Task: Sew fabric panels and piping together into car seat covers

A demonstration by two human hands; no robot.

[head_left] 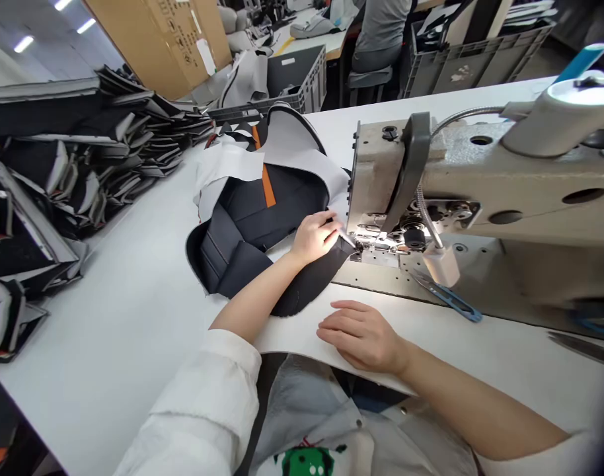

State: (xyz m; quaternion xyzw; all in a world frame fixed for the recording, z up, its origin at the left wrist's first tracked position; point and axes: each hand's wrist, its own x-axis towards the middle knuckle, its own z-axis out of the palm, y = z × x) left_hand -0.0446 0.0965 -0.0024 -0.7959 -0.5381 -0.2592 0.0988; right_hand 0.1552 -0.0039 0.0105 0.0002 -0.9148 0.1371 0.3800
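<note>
A black and grey padded cover [277,205] with an orange strip [267,182] lies on the white table, its right edge at the needle area of a sewing machine [378,172]. On that edge, left of the needle, rests my left hand [316,237], fingers bent and pressing on the fabric; whether they pinch it is hard to tell. My right hand [364,336] lies near the table's front edge, below the machine bed, with its fingers slightly bent, a little apart and nothing in them.
Blue thread snips [451,299] lie on the machine bed, and dark scissors [584,347] at the right. Stacks of black and grey pieces [78,145] fill the left side. Behind the table stand a cardboard box [163,39], grey crates [312,79] and a seated person [381,33].
</note>
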